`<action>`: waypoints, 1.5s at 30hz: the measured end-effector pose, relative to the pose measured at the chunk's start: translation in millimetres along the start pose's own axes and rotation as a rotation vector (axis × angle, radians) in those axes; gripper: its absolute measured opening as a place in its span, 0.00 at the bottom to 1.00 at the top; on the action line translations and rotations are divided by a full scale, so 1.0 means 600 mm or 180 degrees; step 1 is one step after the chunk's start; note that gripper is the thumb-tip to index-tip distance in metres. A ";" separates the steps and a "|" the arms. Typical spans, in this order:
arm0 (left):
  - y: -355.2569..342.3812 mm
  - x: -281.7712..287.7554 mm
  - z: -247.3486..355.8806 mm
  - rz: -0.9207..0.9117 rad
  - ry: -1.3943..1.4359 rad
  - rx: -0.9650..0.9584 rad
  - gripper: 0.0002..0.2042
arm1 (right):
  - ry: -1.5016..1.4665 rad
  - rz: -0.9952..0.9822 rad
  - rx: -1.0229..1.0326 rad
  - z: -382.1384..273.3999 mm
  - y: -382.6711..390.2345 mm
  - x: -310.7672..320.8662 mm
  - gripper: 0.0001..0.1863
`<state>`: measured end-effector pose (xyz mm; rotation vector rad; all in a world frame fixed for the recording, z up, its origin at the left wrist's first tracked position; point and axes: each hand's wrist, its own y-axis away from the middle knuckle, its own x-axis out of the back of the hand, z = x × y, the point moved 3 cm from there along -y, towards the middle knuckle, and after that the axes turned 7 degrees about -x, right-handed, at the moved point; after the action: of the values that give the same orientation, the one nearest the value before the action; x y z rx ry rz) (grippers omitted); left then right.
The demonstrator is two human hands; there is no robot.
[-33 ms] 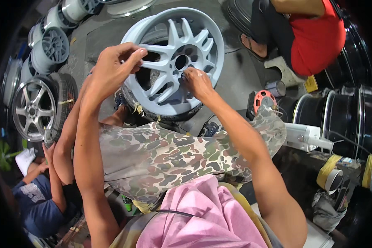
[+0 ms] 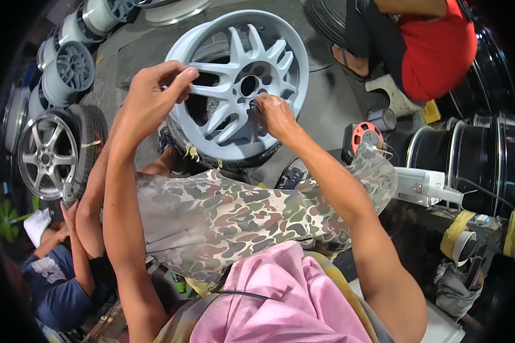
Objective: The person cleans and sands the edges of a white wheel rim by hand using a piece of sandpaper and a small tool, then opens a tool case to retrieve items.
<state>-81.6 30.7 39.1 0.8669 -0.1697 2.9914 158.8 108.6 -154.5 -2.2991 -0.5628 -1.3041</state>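
Observation:
A pale grey multi-spoke wheel rim (image 2: 237,46) lies face up on a tyre (image 2: 246,161) on the floor before me. My left hand (image 2: 160,91) is closed round the end of one left-side spoke (image 2: 213,86), thumb on top and fingers curled. Just below and right of the centre bore (image 2: 248,86), my right hand (image 2: 276,117) has its fingertips pinched at a bolt hole. Whatever sits between those fingers is small, dark and mostly hidden. My knees, in camouflage trousers (image 2: 252,211), are below the rim.
Pale rims (image 2: 74,68) and a silver wheel (image 2: 46,154) line the left, above a person in navy (image 2: 63,280). Another person in red (image 2: 435,51) crouches upper right, near a can (image 2: 381,119), an orange reel (image 2: 363,137) and black rims (image 2: 475,166).

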 end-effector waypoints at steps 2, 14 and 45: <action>0.003 0.009 0.000 0.0111 0.0119 -0.0008 0.13 | 0.0030 0.0061 0.0028 0.010 0.010 0.013 0.07; -0.025 -0.003 -0.020 0.0026 0.0308 0.0081 0.15 | -0.0082 0.0062 -0.0323 0.021 -0.003 0.007 0.06; -0.015 -0.019 0.021 -0.0385 -0.0248 -0.0085 0.15 | 0.0164 0.0551 -0.0199 0.002 0.042 0.012 0.02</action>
<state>-64.8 38.4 44.6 0.9552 -0.1524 2.8398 176.7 89.7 -153.0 -2.2994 -0.3022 -1.3098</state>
